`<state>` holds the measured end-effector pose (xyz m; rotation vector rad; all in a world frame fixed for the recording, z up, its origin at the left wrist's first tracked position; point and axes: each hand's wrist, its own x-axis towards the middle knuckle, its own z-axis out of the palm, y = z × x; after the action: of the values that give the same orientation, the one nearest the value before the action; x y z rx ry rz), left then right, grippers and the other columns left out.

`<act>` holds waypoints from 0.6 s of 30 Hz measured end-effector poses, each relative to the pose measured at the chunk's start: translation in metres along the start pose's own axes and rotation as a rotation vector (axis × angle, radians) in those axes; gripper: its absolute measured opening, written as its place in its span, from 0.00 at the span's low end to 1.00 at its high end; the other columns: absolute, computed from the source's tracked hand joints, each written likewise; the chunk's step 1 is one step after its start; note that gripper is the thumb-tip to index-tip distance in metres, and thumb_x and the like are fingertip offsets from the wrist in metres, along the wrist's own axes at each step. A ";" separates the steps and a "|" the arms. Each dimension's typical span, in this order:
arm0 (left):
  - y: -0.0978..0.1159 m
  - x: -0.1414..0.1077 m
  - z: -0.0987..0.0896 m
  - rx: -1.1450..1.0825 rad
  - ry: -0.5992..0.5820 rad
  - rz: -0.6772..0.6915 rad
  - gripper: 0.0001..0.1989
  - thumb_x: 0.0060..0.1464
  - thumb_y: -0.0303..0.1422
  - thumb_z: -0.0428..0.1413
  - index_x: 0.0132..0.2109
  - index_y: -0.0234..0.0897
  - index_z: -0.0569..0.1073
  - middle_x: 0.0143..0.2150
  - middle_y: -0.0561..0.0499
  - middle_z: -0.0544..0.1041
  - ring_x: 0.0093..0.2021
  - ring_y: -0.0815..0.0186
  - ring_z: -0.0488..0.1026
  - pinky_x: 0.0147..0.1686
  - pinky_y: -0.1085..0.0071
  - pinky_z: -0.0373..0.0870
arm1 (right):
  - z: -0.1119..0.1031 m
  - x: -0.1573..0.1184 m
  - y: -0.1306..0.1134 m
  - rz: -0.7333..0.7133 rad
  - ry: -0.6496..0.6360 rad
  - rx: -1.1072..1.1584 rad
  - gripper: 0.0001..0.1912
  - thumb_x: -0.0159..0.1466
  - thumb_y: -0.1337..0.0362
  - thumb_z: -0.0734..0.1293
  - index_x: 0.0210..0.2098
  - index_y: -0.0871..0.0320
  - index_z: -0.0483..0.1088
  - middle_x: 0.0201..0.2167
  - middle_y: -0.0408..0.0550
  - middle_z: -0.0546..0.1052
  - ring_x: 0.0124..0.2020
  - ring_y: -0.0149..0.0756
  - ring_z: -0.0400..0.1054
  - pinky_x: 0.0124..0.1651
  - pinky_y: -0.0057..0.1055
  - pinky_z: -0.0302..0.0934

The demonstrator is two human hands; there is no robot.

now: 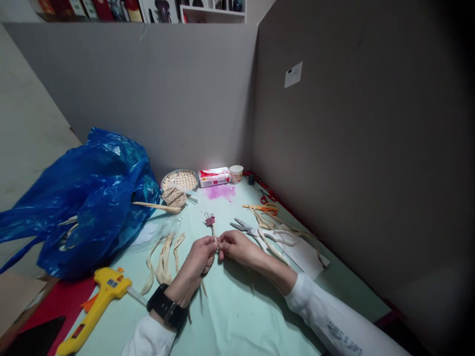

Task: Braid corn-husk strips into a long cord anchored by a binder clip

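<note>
One thin, pale cord [213, 231], dried husk by the look of it, drops from a pink clip [210, 220] toward the person, and that clip is our landmark. Just below it, the left hand [202, 253] has its grip narrowed to a pinch on the cord, and the right hand [237, 244] meets it there, fingertips closed in on the same spot. Whether the clip rests on the tabletop [237, 321] or hangs above it, I can't tell.

And how does this cord handle? Next to no weight, I'd judge, bendy rather than stiff, dry enough to give fingers some bite, yet likely to fray or split if yanked. Best hold: flat fingertips close under the clip, light and even, with the clip itself as a firm stop at the end.

Moving out now! Loose husk strips [164, 264] lie left of the clip and nearer the person; grey scissors [256, 231] sit open to its right, orange-handled scissors [265, 208] farther right. Beyond the clip: tissue pack [214, 178], paper cup [236, 174]. Well left of it, a big blue bag [100, 202] and, nearer the person, a yellow glue gun [107, 289].
</note>
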<state>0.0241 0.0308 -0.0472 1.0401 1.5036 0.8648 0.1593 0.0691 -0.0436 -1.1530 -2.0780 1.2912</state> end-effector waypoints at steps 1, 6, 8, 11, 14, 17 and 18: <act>0.000 0.000 -0.001 -0.011 0.000 -0.004 0.11 0.62 0.37 0.52 0.40 0.32 0.71 0.27 0.58 0.69 0.18 0.77 0.62 0.16 0.79 0.61 | -0.001 -0.003 -0.002 -0.018 0.020 -0.085 0.11 0.68 0.61 0.63 0.37 0.63 0.71 0.33 0.46 0.75 0.34 0.34 0.71 0.40 0.34 0.65; -0.002 -0.001 -0.002 -0.049 0.047 0.004 0.11 0.62 0.37 0.53 0.39 0.32 0.71 0.27 0.57 0.70 0.19 0.77 0.62 0.16 0.79 0.61 | -0.002 -0.019 -0.019 -0.058 0.127 -0.508 0.10 0.65 0.68 0.59 0.36 0.63 0.72 0.34 0.57 0.76 0.35 0.41 0.70 0.35 0.32 0.54; -0.004 -0.001 -0.001 -0.067 0.059 0.011 0.11 0.61 0.37 0.53 0.38 0.32 0.71 0.27 0.57 0.70 0.19 0.77 0.63 0.16 0.79 0.61 | 0.001 -0.025 -0.026 -0.083 0.133 -0.622 0.10 0.64 0.68 0.59 0.37 0.62 0.71 0.36 0.58 0.76 0.35 0.42 0.70 0.33 0.33 0.52; -0.006 -0.002 -0.002 -0.113 0.055 0.027 0.11 0.61 0.37 0.53 0.36 0.32 0.71 0.24 0.59 0.67 0.16 0.78 0.57 0.14 0.80 0.56 | 0.008 -0.034 -0.034 -0.134 0.103 -0.732 0.11 0.64 0.69 0.57 0.37 0.62 0.71 0.35 0.57 0.77 0.32 0.42 0.71 0.32 0.34 0.50; -0.006 -0.005 -0.006 -0.176 0.026 0.055 0.10 0.59 0.33 0.55 0.32 0.32 0.71 0.18 0.62 0.60 0.14 0.79 0.51 0.13 0.80 0.47 | 0.016 -0.041 -0.035 -0.204 0.048 -0.789 0.12 0.61 0.71 0.58 0.41 0.62 0.71 0.36 0.57 0.77 0.32 0.42 0.71 0.31 0.34 0.49; -0.004 -0.008 -0.010 -0.246 -0.004 0.082 0.08 0.53 0.31 0.56 0.31 0.29 0.73 0.16 0.61 0.61 0.15 0.79 0.52 0.14 0.80 0.41 | 0.021 -0.045 -0.034 -0.268 -0.012 -0.806 0.13 0.58 0.72 0.61 0.41 0.64 0.71 0.37 0.59 0.77 0.31 0.43 0.70 0.30 0.34 0.47; -0.004 -0.009 -0.011 -0.264 -0.010 0.086 0.08 0.52 0.31 0.56 0.32 0.28 0.74 0.16 0.60 0.62 0.15 0.79 0.53 0.14 0.80 0.41 | 0.021 -0.045 -0.033 -0.283 -0.031 -0.800 0.12 0.57 0.72 0.62 0.39 0.64 0.72 0.36 0.59 0.78 0.30 0.42 0.70 0.30 0.34 0.47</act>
<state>0.0131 0.0212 -0.0459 0.9163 1.3018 1.0848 0.1555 0.0137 -0.0213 -1.0513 -2.7515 0.3273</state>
